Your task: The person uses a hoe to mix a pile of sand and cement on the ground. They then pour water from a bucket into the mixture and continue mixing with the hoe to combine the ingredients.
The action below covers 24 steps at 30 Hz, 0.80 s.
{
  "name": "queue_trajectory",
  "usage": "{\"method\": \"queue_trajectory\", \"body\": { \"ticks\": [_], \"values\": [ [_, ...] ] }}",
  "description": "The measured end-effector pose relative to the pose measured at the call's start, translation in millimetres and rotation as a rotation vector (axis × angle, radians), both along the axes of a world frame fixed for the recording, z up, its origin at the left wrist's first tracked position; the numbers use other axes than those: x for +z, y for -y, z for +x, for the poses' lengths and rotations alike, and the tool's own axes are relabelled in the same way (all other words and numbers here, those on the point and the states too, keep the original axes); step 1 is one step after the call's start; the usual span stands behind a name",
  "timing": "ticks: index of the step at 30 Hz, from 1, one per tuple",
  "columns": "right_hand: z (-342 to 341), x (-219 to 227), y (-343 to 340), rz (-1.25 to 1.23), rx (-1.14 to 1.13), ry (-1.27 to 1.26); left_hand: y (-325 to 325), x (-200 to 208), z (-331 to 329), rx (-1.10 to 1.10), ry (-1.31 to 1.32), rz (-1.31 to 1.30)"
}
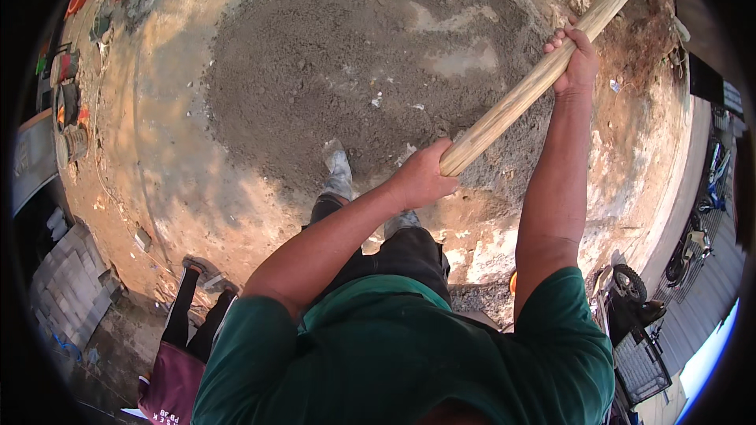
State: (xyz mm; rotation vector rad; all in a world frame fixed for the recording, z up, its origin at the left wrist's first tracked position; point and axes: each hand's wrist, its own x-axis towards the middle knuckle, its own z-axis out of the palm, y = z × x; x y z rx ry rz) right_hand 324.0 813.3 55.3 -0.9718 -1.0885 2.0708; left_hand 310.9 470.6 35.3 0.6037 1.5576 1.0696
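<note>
A thick pale wooden tool handle (513,107) slants across my front, rising to the far right. My left hand (425,178) is closed around its near end. Farther up the shaft, my right hand (577,61) wraps it with the fingers curled over. Dull grey material covers the handle's far end near the rim, and the tool's head cannot be made out there. Below and left of the handle spreads a wide, low bed of grey wet mortar or concrete mix (291,71), with paler puddles on top. My left boot (338,169), smeared grey, stands at its near edge.
Several buckets (72,144) line the far left side. Another person (175,370) stands behind me at the lower left, near stacked grey blocks (71,287). At the right are a motorbike wheel (629,282) and a corrugated metal sheet (713,267). A small block (142,239) lies on the ground.
</note>
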Motion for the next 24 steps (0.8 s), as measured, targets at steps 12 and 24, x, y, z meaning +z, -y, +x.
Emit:
{"method": "queue_trajectory", "body": {
  "ticks": [12,24],
  "values": [
    [-60,-277,327,-0.834,0.301,0.745,189,29,-69,0.323,0.736,-0.757],
    [-133,-108,439,-0.843,0.4,0.379,420,209,-67,0.404,0.632,-0.66]
  ]
}}
